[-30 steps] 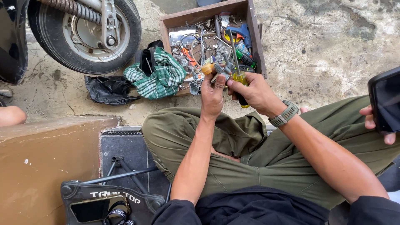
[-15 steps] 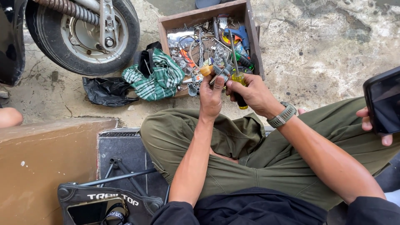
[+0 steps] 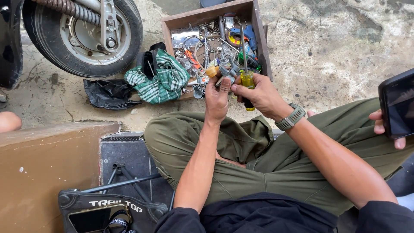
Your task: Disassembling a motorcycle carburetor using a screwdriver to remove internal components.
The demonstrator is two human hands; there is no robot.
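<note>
A yellow-handled screwdriver (image 3: 246,82), shaft pointing up over the near edge of a wooden tool box (image 3: 258,39), is clamped in the right hand (image 3: 258,92). The left hand (image 3: 217,97) pinches a small grey metal part (image 3: 227,74) between thumb and fingers, touching the right hand. Both hands hover above the person's green-trousered knees. Left of the box lie a green checked cloth (image 3: 161,80) and a black bag (image 3: 108,92); beyond them stands a wheel (image 3: 82,34). At the right edge another hand holds a phone (image 3: 399,105).

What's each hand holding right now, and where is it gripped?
The right hand grips a yellow-handled screwdriver by its handle. The left hand pinches a small grey metal part at its fingertips.
</note>
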